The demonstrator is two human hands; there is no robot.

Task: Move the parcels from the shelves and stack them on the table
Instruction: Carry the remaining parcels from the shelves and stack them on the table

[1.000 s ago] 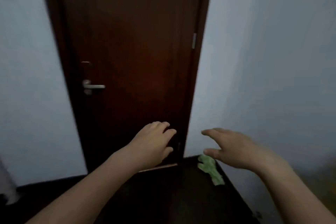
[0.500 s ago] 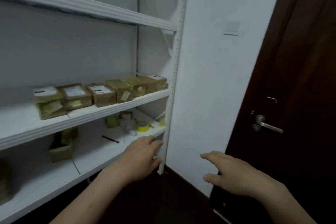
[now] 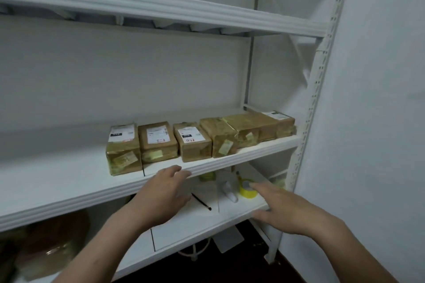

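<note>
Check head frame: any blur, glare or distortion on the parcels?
Head view: dim, even light, no glare; parcels soft, label text unreadable; shelf edges bow from the wide lens; left hand and right hand slightly blurred; lower-left corner dark and smeared.

White shelves (image 3: 241, 158) and a white upright (image 3: 319, 80) patterned with rows of small dark holes. Brown paper parcels (image 3: 195, 145) under glossy yellowish tape, several with white labels (image 3: 122, 133) printed in black and pale yellow stickers (image 3: 226, 146) on their fronts. On the lower shelf, a bright yellow roll of tape (image 3: 248, 192) with a grey core and a thin black stick (image 3: 201, 201); the floor (image 3: 230, 269) is dark brown.
</note>
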